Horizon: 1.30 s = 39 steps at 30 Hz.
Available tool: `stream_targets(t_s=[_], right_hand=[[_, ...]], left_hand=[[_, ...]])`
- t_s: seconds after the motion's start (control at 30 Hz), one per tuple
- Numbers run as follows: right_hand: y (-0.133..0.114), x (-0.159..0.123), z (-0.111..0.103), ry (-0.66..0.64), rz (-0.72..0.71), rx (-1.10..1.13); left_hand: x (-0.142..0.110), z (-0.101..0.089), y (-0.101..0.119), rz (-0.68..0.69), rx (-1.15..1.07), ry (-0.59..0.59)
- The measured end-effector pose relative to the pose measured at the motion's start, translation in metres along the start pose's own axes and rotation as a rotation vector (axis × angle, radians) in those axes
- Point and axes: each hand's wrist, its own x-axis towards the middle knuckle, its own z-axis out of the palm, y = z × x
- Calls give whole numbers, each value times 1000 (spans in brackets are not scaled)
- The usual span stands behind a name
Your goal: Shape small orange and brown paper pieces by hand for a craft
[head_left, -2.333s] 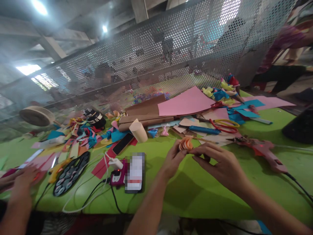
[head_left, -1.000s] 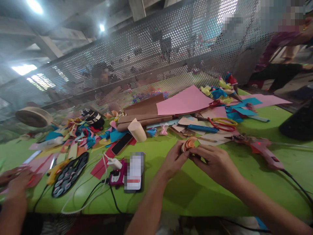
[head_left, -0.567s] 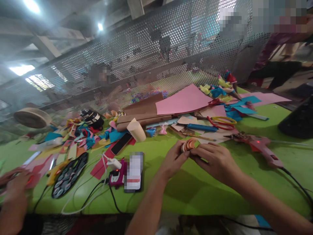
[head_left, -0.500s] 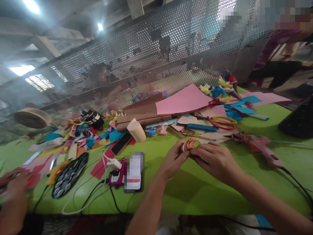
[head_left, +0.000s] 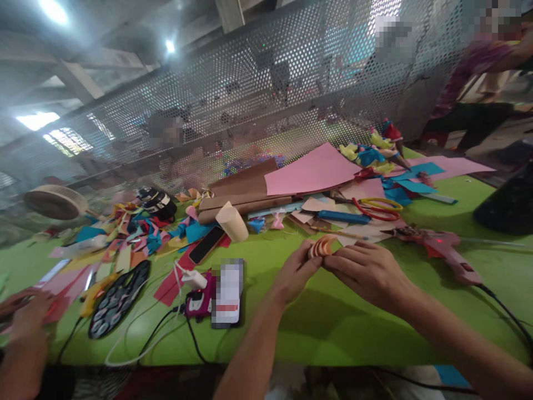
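A small peach-coloured paper flower (head_left: 321, 246) made of curled layers sits between my two hands, just above the green table (head_left: 333, 328). My left hand (head_left: 296, 270) pinches its left side with thumb and fingers. My right hand (head_left: 368, 270) closes on its right side from the front, fingers curled over the lower part. Only the top curls of the flower show.
A pink glue gun (head_left: 441, 249) with a cable lies right of my hands. Scissors (head_left: 377, 209), a blue pen (head_left: 343, 217), pink sheets (head_left: 312, 172) and brown card rolls (head_left: 245, 203) lie behind. A phone (head_left: 227, 293), charger cables and paper scraps lie left; another person's hand (head_left: 27, 316) works at far left.
Both hands have kept hold of the paper flower and turned it slightly, so its layers now show edge-on. The person's hand at far left has shifted a little.
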Motion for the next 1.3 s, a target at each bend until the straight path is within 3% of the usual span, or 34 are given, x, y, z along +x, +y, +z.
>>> stream_targets(t_s=[0.1, 0.23, 0.33, 0.43, 0.57, 0.77, 0.93, 1.03, 1.1, 1.2, 1.3], right_hand=[[-8, -6, -3, 104, 133, 174], [-23, -22, -13, 306, 536, 550], [-24, -36, -21, 466, 760, 789], [-17, -46, -26, 473, 894, 834], [-8, -52, -30, 344, 911, 819], [-10, -54, -31, 305, 916, 812], [-18, -66, -33, 291, 963, 750], [-23, -73, -33, 221, 999, 897], [-25, -76, -30, 144, 1014, 1008], [-25, -79, -23, 128, 1047, 1167], [-27, -78, -17, 191, 1067, 1403]], left_hand=[[1, 0, 3, -20, 13, 32], [2, -1, 2, -44, -29, 21], [3, -1, -1, -36, -38, 36], [4, -1, -3, -36, -36, 48], [5, -1, -10, -56, -27, 40], [10, -3, -19, -3, 18, 89], [15, 0, -21, -111, 497, 149], [17, 0, -17, -144, 811, 145], [16, -1, -9, -129, 905, 154], [8, 2, 8, -33, 901, 227], [-5, 18, 23, 97, 726, 326]])
